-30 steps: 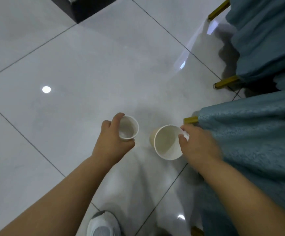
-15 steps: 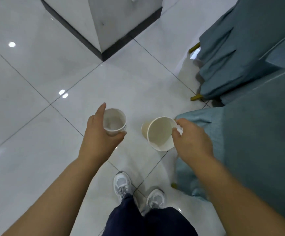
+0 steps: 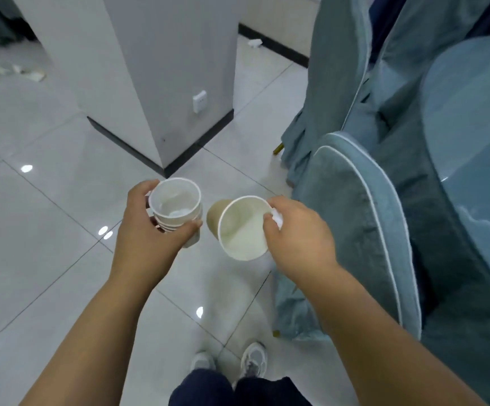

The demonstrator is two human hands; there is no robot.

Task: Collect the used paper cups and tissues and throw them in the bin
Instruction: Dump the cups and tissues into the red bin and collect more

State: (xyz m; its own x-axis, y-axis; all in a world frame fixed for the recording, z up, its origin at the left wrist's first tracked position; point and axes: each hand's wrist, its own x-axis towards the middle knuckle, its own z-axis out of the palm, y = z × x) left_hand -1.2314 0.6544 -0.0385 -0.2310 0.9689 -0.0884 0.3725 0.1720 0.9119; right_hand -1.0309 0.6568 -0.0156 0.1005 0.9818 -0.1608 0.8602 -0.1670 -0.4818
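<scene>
1. Left hand [image 3: 150, 232] is wrapped round a nested stack of white paper cups [image 3: 176, 200], held upright, with the rims showing in tiers.
2. Right hand [image 3: 296, 238] pinches the rim of a tan paper cup [image 3: 242, 230], which is tilted with its mouth up toward the wearer. A white tissue [image 3: 277, 219] is wadded under the fingers.
3. Stack and tan cup sit side by side with a narrow gap between them.
4. The pillar [image 3: 164, 68] corner, with dark skirting, is just ahead of the cups.
5. Blue covered chair [image 3: 355, 218] edge is close beside the right forearm.
6. Open tiled floor [image 3: 41, 230] runs left. There are paper scraps [image 3: 33, 75] at the far left and a stray tissue [image 3: 254, 42] by the far wall.
</scene>
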